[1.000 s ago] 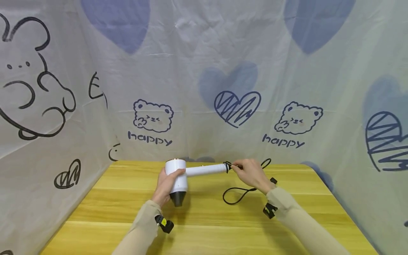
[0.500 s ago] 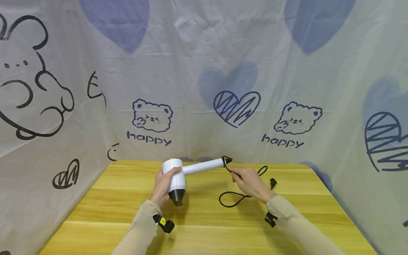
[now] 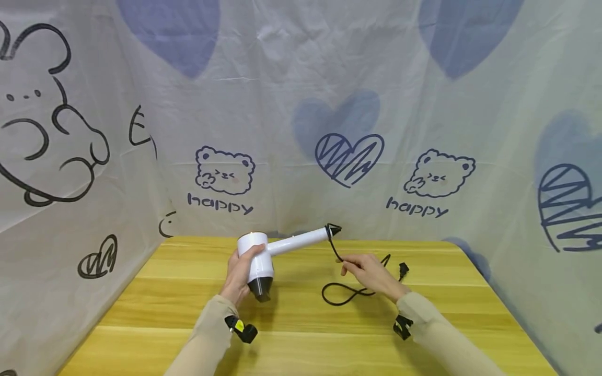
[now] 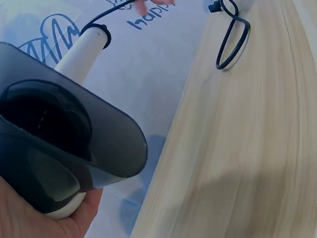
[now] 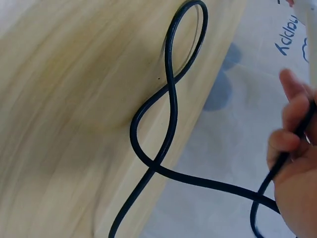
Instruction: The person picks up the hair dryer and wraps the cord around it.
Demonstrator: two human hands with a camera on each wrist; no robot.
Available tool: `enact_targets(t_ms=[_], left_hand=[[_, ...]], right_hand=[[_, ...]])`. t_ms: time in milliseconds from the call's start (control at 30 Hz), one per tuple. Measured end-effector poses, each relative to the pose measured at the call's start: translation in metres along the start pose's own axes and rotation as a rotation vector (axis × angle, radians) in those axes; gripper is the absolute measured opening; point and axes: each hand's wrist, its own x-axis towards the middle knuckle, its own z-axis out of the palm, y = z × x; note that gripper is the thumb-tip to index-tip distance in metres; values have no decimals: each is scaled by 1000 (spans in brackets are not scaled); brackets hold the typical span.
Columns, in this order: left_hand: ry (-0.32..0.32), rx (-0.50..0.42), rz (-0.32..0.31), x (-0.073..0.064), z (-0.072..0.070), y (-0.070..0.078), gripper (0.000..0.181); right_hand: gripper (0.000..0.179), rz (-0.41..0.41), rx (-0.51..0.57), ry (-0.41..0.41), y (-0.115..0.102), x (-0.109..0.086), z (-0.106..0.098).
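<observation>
My left hand (image 3: 241,271) grips the white barrel of a hair dryer (image 3: 296,242), thumb across its front. The dark nozzle (image 3: 261,288) points down toward me and fills much of the left wrist view. The handle slants up to the right, with black cord looped round its end. Below that end, my right hand (image 3: 369,271) pinches the power cord (image 3: 335,249) between thumb and fingers. In the right wrist view the cord (image 5: 171,99) runs from the hand into a twisted loop over the table.
The plug (image 3: 403,269) lies to the right on the yellow wooden table (image 3: 301,339). A white curtain (image 3: 282,120) printed with hearts and bears hangs behind the table's far edge and along both sides.
The handle end has tilted upward. My right hand has drawn away from it, down and slightly right, pulling a stretch of cord off the handle end. The left hand keeps its grip.
</observation>
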Motion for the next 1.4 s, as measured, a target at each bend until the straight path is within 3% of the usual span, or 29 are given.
enact_targets(t_ms=[233, 400, 467, 767, 1000, 1100, 1400], left_hand=[[-52, -14, 7, 1, 0, -1, 66], [-85, -9, 20, 2, -1, 0, 59], [-108, -17, 24, 1, -1, 0, 57], [-220, -39, 13, -2, -2, -4, 57], [-306, -12, -5, -4, -4, -9, 58], [-320, 29, -7, -4, -4, -10, 58], [-313, 146, 22, -3, -9, -9, 63]], right_hand=[[32, 62, 67, -106, 10, 4, -2], [39, 118, 228, -235, 18, 7, -8], [38, 169, 257, -251, 19, 9, -11], [34, 302, 115, -121, 20, 19, -17], [32, 439, 78, -26, 18, 25, -23], [20, 426, 68, -11, 16, 29, -28], [20, 355, -26, -23, 4, 39, -43]])
